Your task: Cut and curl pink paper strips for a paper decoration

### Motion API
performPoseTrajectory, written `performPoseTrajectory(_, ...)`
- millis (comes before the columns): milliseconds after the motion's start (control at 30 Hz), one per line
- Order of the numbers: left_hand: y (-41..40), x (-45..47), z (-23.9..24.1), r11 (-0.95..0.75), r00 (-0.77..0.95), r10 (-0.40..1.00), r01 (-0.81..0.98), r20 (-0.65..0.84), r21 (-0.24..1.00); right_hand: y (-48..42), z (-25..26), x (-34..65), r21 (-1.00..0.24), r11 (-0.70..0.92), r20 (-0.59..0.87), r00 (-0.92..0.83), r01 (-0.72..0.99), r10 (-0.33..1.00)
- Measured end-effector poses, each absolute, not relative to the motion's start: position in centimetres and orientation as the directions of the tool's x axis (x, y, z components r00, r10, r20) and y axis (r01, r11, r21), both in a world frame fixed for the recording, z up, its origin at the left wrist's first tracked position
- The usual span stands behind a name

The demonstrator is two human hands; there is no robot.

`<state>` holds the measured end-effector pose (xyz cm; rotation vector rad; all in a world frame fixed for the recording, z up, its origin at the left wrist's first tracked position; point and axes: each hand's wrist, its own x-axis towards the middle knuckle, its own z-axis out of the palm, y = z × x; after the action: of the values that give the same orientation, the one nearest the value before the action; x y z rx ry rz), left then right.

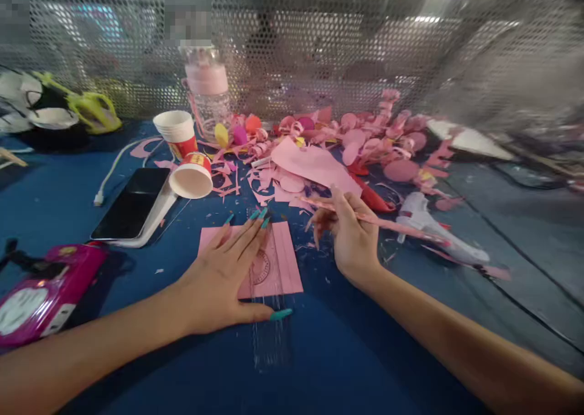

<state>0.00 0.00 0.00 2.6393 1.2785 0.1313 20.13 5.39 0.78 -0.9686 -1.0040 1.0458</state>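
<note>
My left hand (223, 278) lies flat with its fingers spread, pressing a clear ruler (268, 342) down on a square of pink paper (292, 269). The ruler runs up and down across the paper and sticks out past its near edge; a round protractor-like pattern shows in its middle. To the right of the paper, my right hand (353, 235) is closed around a slim pink pencil (383, 221), raised above the table. The pencil lies nearly level, one end pointing left over the paper scraps. Its right end is blurred in front of a white glue gun (422, 220).
Pink paper scraps and cut-outs (314, 165) heap along the back by a perforated metal screen (292, 56). At left are a phone (132, 203), a tipped paper cup (190, 181), stacked cups (173, 126), a bottle (207, 89) and a magenta device (55, 293). A black cable (529, 314) crosses the right.
</note>
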Motion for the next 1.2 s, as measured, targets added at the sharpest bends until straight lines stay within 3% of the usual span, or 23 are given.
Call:
performPoseTrajectory(833,0.12,0.13,0.13,-0.610,0.626,0.780,0.757,0.007,0.234,5.37,0.62,20.35,-0.968,0.207,0.184,0.161,-0.139,0.970)
performPoseTrajectory(1000,0.15,0.10,0.15,-0.613,0.629,0.778,0.756,0.005,0.228,4.74,0.57,20.24,-0.970,0.234,0.235,0.004,0.064,0.972)
performPoseTrajectory(1100,0.16,0.10,0.05,-0.620,0.635,0.772,0.754,0.001,0.218,4.56,0.26,20.27,-0.924,0.293,0.255,-0.172,0.248,0.951)
performPoseTrajectory(1200,0.16,0.06,-0.12,-0.626,0.638,0.770,0.751,0.014,0.210,4.56,0.11,20.28,-0.874,0.334,0.259,-0.243,0.352,0.935)
